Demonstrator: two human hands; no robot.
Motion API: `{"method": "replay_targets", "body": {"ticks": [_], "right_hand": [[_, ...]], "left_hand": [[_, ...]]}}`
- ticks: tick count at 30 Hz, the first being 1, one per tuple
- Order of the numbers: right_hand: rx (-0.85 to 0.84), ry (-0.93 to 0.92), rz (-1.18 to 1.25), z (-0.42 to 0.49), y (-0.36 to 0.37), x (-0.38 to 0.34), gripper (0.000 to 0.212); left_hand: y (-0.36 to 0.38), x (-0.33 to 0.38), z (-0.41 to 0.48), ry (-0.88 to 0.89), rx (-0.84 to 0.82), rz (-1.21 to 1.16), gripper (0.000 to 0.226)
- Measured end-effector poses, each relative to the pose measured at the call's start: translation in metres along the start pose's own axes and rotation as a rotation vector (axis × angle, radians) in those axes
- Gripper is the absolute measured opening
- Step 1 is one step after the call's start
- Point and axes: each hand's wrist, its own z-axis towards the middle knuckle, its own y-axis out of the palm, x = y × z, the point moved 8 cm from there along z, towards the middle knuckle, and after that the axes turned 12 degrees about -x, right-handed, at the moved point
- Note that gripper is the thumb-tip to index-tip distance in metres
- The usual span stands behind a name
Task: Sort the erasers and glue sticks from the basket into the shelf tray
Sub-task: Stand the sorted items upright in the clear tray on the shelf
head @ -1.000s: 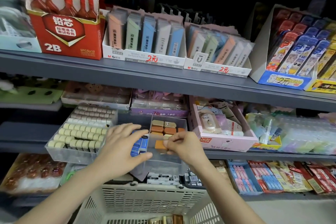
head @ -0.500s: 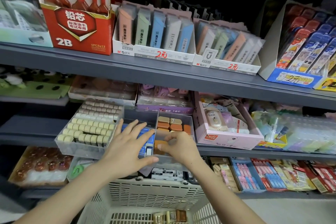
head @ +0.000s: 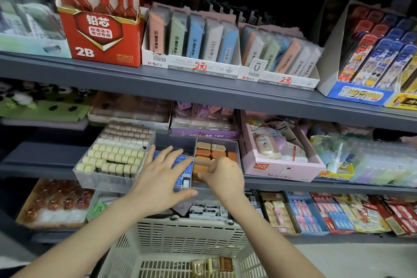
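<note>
In the tray (head: pixel 234 156), right hand (head: pixel 222 175) pinches an orange eraser (head: pixel 199 170).

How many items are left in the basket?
3 visible: small packs side by side on the basket floor, at and; the frame edge may hide more.

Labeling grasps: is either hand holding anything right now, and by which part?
The right hand pinches an orange eraser at its near end, inside the clear tray. The left hand holds nothing, its fingers spread over the tray.
</note>
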Motion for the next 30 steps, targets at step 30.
{"method": "replay_targets", "body": {"ticks": [30], "right_hand": [[-0.157,0.478,0.062,-0.050,0.288,0.285,0.049]], "left_hand": [[0.358,0.120,-0.074,-0.323,-0.449,-0.867,0.047]]}}
